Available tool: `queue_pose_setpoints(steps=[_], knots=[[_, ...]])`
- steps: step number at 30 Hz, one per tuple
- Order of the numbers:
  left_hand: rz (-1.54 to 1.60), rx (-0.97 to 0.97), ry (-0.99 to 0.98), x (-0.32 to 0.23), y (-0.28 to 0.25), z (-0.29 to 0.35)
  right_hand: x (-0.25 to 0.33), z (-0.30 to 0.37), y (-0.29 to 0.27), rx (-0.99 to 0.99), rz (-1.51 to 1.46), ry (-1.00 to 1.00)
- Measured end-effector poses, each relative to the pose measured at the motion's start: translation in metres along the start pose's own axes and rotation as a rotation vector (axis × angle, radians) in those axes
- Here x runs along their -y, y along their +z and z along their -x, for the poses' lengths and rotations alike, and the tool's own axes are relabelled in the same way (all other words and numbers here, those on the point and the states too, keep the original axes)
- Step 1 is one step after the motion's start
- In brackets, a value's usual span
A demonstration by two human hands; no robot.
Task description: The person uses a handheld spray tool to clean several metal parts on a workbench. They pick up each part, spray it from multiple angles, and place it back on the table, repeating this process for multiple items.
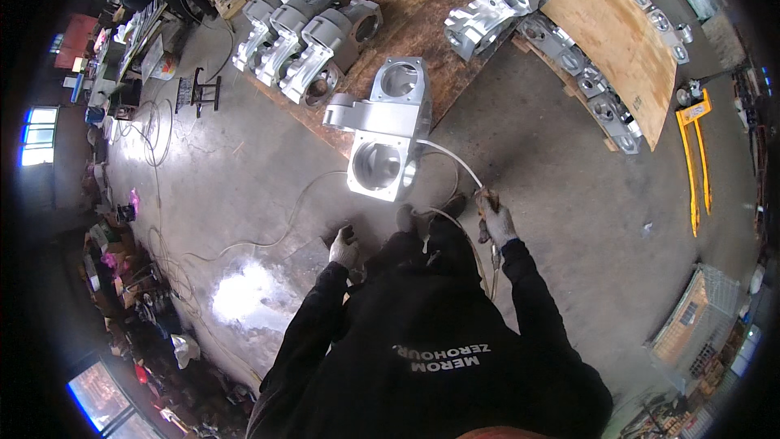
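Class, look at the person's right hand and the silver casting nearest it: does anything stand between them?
Nothing visible blocks the way. Between the right hand and the silver casting there is only the pale curved-tube tool that the hand grips, its far end at the casting's side; whether it touches is unclear.

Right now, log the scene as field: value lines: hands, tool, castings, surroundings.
left hand: gloved, near the body, apart from the castings; grip unclear
right hand: gloved, closed on the tool
tool: curved tube, end by the near casting's right side; contact unclear
near casting: at the table's near corner
other castings: grouped on the table's left; one on its right
plywood: over more castings, right
pallet jack: yellow, far right
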State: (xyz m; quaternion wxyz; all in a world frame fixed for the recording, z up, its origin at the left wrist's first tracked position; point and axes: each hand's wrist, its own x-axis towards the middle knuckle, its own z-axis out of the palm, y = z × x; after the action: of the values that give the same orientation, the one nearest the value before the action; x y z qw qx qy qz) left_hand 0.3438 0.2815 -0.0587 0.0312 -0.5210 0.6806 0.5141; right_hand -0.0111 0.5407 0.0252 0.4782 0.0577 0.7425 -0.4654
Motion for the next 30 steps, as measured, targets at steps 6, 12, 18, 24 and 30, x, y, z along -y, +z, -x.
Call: queue_pose_setpoints(steps=[6, 12, 18, 24, 30], knots=[[0.050, 0.031, 0.024, 0.041, -0.011, -0.013, -0.013, -0.002, 0.033, -0.007, -0.128, 0.070], [-0.099, 0.051, -0.070, -0.003, -0.029, 0.009, -0.020, -0.005, 0.034, -0.050, -0.075, 0.004], [-0.130, 0.035, -0.035, 0.050, -0.035, 0.001, -0.019, -0.042, 0.047, -0.116, 0.133, -0.075], [-0.138, -0.016, 0.000, 0.075, -0.030, -0.016, -0.016, -0.059, 0.031, -0.031, 0.162, -0.108], [-0.116, 0.014, 0.088, 0.104, -0.045, 0.002, -0.022, -0.008, 0.041, -0.004, -0.037, -0.060]])
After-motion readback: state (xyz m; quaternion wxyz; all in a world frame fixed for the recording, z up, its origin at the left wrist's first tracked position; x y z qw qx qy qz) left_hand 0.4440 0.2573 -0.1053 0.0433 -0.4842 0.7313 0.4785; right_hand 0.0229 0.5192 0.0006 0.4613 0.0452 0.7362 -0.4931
